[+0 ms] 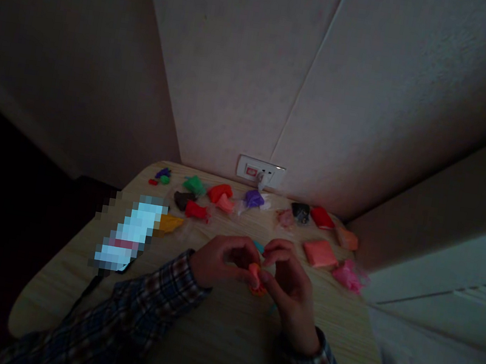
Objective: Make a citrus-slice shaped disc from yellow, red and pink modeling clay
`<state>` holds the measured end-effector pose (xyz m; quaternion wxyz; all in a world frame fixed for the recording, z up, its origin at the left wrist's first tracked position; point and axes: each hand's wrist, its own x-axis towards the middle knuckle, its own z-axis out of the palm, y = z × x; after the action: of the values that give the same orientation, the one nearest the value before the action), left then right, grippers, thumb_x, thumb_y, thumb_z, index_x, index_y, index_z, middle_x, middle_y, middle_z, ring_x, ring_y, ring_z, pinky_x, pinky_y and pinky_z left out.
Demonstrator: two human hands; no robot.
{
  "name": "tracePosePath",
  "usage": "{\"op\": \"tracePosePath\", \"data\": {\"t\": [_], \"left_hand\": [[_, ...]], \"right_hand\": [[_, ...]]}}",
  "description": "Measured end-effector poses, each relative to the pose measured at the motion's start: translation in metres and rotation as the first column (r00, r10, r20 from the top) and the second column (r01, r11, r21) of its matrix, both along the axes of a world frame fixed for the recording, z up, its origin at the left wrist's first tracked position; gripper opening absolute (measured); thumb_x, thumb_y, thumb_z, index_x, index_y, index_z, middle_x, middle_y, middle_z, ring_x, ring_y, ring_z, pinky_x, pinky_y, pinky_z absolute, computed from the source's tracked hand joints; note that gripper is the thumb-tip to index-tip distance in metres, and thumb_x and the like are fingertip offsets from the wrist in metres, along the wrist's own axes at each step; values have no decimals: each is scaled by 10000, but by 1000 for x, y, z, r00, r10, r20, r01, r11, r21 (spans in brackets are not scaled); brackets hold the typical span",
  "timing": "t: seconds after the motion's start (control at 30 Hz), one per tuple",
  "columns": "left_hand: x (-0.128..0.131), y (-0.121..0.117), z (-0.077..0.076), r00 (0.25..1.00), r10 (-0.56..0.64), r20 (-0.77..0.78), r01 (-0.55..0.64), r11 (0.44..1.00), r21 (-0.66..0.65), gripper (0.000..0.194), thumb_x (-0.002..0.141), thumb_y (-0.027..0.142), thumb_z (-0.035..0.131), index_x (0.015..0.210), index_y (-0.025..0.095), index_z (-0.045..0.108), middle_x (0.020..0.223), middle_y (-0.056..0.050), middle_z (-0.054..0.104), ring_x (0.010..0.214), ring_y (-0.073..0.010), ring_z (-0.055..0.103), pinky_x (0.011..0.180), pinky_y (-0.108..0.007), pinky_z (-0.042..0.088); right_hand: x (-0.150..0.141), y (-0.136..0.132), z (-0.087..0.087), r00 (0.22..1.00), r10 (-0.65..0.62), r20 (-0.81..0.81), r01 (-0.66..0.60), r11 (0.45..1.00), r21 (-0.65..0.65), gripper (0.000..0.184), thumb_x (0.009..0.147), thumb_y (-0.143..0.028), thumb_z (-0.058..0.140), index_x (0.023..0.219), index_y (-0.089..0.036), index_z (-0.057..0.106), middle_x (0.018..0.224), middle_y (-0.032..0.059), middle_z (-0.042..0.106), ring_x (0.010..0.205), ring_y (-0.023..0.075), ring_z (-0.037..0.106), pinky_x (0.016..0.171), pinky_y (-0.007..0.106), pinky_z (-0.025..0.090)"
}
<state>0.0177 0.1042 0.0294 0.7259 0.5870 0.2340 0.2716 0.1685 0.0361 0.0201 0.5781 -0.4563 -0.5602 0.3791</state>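
Fingers of the left hand and right hand pinch a small orange-pink piece between them, just below the middle of the frame. Plaid sleeves reach in from the bottom, over a pale wooden tabletop. At centre left lies a lit phone with a dark cable; a yellow packet is just beside it. Right of the hands are a bright pink packet and a flat salmon packet. Farther back, more soft packets lie scattered, among them green, purple and black. Small coloured lumps sit at the far left corner. Beyond is a wall socket with a white plug.

The fingers cover much of the piece; whether the orange patch beneath belongs to it, I cannot tell. A teal strip is partly hidden behind the hands. The phone's screen is pixelated, both sleeves are cut off by the lower edge, and the far left is nearly black.
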Motion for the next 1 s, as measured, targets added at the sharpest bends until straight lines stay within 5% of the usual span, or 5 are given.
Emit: {"op": "tracePosePath", "data": {"t": [0.8, 1.0], "left_hand": [[-1, 2, -4, 998, 23, -65, -15, 993, 118, 351, 599, 371, 790, 767, 116, 618, 706, 1, 609, 651, -104, 579, 669, -236, 462], [-1, 3, -5, 1000, -2, 20, 3, 1000, -29, 383, 572, 402, 804, 745, 116, 618, 687, 1, 619, 636, -101, 585, 638, -221, 450]], "right_hand": [[0, 4, -6, 999, 13, -43, -16, 997, -78, 147, 765, -280, 634, 862, -249, 527, 1025, 28, 470, 1039, 179, 462, 907, 329, 362], [2, 5, -8, 1000, 2, -24, -3, 998, -64, 161, 756, -291, 647, 862, -246, 535, 1022, 26, 468, 1038, 178, 462, 908, 326, 354]]}}
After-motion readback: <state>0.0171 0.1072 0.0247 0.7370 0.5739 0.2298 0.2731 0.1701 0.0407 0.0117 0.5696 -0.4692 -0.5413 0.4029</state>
